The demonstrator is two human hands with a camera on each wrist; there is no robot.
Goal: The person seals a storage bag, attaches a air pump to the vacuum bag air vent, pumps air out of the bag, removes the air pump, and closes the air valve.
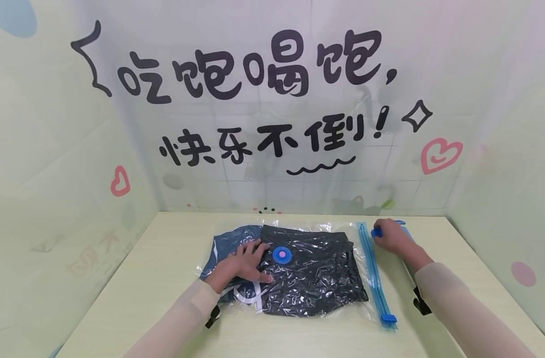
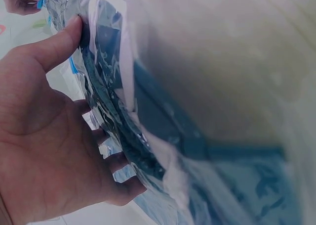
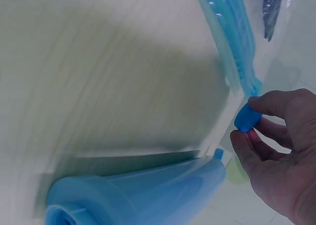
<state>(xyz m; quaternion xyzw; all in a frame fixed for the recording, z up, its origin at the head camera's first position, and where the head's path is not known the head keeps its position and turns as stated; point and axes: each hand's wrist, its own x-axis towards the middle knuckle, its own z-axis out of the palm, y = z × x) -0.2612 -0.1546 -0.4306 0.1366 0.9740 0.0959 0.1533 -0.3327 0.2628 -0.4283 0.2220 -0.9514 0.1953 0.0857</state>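
Note:
A clear vacuum storage bag [image 1: 312, 293] lies flat, with a black garment and a dark blue one with white markings inside. Its round blue valve [image 1: 278, 256] has a pink centre. Along the bag's right end runs a blue zip strip [image 1: 374, 273], a blue slider [image 1: 389, 318] near its front end. With fingers spread, my left hand [image 1: 245, 263] rests on the bag, left of the valve. Beyond the strip, my right hand [image 1: 394, 236] pinches a small round blue cap [image 3: 247, 117] between thumb and fingers.
A light blue pump cylinder [image 3: 163, 190] lies on the table to the right, mostly behind my right forearm in the head view. The pale wooden table [image 1: 133, 298] meets printed wall sheets [image 1: 272, 189] at its back and sides.

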